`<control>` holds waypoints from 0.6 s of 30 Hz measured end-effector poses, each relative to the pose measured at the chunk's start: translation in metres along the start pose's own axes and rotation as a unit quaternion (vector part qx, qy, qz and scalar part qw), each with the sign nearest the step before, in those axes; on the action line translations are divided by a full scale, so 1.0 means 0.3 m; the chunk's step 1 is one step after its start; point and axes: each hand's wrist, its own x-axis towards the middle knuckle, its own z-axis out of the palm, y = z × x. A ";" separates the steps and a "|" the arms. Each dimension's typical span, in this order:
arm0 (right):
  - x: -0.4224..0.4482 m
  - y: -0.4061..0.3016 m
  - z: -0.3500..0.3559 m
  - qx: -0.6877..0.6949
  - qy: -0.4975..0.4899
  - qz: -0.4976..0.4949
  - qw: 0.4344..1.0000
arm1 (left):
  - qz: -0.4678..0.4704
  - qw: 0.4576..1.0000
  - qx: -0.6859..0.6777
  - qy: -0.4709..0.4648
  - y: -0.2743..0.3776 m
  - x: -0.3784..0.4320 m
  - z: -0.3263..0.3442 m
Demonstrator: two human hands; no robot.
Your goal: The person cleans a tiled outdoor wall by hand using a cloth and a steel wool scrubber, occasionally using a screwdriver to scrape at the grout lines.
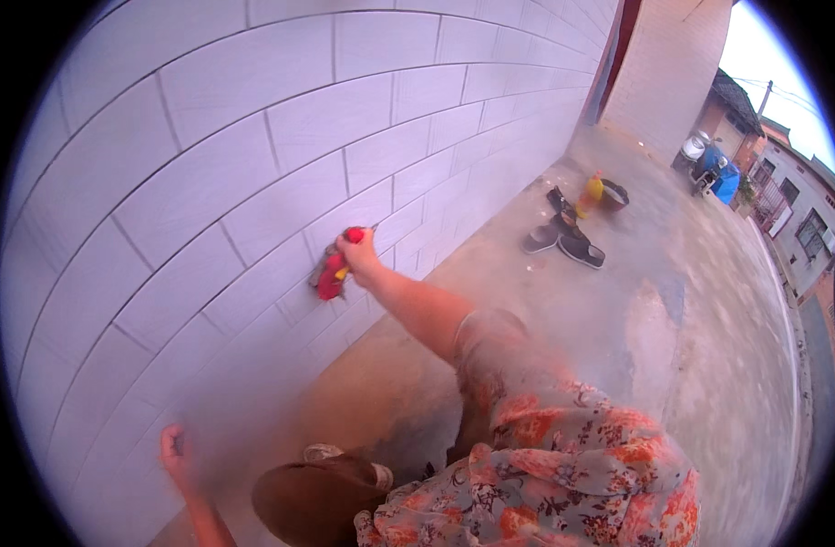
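My right hand grips a red cloth with a yellow patch and greyish parts, pressed against the white tiled wall. The arm reaches out from a short floral sleeve. At the lower left, my left hand is held near the wall with its fingers curled. Something small and dark shows at its palm, too blurred to name. A hazy blur covers part of the view beside that hand.
On the concrete floor, shoes, a yellow bottle and a dark bowl stand near the wall's base. Farther off is a parked scooter with a blue cover. My bent knee is close to the wall.
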 end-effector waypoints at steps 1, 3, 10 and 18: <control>-0.007 -0.008 -0.063 0.003 0.023 -0.009 1.000 | -0.005 1.000 -0.012 -0.018 0.078 0.002 0.109; 0.009 0.005 -0.118 0.068 -0.022 -0.025 0.997 | -0.077 0.990 -0.062 -0.098 0.238 0.015 0.269; -0.080 -0.095 -0.201 0.048 -0.082 -0.075 0.993 | -0.019 0.960 -0.011 -0.279 0.563 0.119 0.698; -0.028 -0.135 -0.550 0.098 -0.057 -0.013 0.993 | -0.258 0.834 -0.240 -0.425 0.557 0.239 1.233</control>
